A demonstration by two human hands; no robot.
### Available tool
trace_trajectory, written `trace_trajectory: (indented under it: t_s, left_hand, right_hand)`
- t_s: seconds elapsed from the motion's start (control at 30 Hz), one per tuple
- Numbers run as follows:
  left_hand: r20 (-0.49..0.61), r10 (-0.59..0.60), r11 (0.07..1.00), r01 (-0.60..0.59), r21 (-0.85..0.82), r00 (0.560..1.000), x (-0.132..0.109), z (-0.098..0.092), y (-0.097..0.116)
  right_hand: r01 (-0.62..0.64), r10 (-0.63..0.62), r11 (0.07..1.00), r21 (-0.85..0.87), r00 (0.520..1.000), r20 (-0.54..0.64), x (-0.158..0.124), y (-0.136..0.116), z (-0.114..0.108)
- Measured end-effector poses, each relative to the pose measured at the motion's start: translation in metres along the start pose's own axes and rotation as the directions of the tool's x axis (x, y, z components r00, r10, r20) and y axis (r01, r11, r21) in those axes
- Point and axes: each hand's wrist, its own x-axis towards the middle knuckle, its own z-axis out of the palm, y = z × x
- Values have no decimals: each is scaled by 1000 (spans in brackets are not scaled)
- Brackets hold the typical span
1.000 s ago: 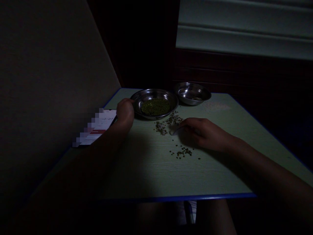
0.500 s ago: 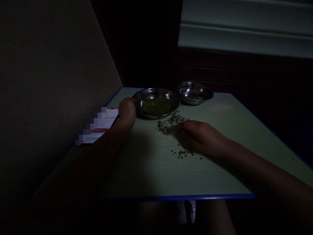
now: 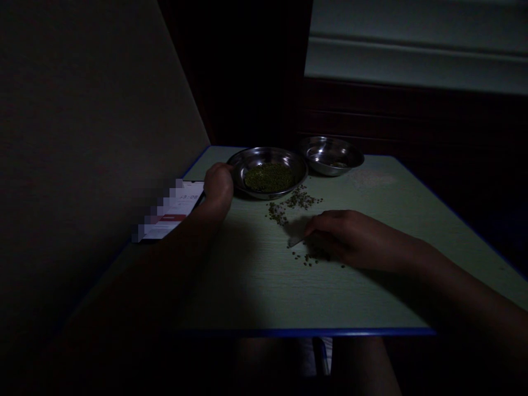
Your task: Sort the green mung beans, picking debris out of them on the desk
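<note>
My left hand (image 3: 219,187) is closed on the left rim of a shallow metal bowl (image 3: 267,195), which holds a layer of small green beans (image 3: 270,177). My right hand (image 3: 350,236) pinches a thin, flat, greyish piece (image 3: 297,241); its exact kind is too dark to make out. Its tip is low over the table, beside a few scattered beans (image 3: 307,258). Farther off, between that hand and the bowl, lies a loose patch of beans (image 3: 301,198) mixed with whitish grains (image 3: 279,210).
A second metal bowl (image 3: 332,170) with a little material in its bottom stands at the back right. Pale grains (image 3: 373,177) lie beside it. A lit phone (image 3: 175,212) rests at the table's left edge, by the wall (image 3: 103,110). The green table (image 3: 231,286) has blue edging.
My right hand has drawn back toward me with the thin flat piece, from the bean-and-grain patch to the nearer beans. My left hand stays on the bowl's rim.
</note>
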Motion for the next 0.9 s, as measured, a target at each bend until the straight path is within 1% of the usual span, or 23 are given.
trace_trajectory:
  t_s: [0.13, 0.23, 0.3, 0.43, 0.53, 0.7, 0.9]
  left_hand:
    - [7, 20, 1000, -20, 11, 1000, 1, 0, -1]
    - [23, 32, 999, -33, 12, 999, 3, 1, -3]
    - [24, 29, 999, -29, 21, 999, 4, 1, -4]
    - [4, 33, 999, -33, 31, 999, 4, 2, -3]
    - [-2, 24, 999, -23, 40, 1000, 2, 2, -1]
    - [7, 15, 999, -15, 48, 1000, -1, 2, 2]
    - [4, 9, 1000, -9, 21, 1000, -2, 2, 4]
  right_hand:
    - [-32, 34, 997, 67, 999, -31, -3, 3, -4]
    - [-49, 53, 998, 44, 993, -107, 0, 6, 0]
    - [-43, 44, 999, 7, 989, -142, 3, 7, 5]
    - [-41, 30, 994, -101, 993, -110, 8, 8, 15]
    - [-60, 43, 986, -155, 992, -116, 11, 10, 19]
    - [-134, 109, 972, -192, 984, -139, 12, 18, 21]
    - [-207, 179, 959, -192, 972, -153, 13, 23, 18]
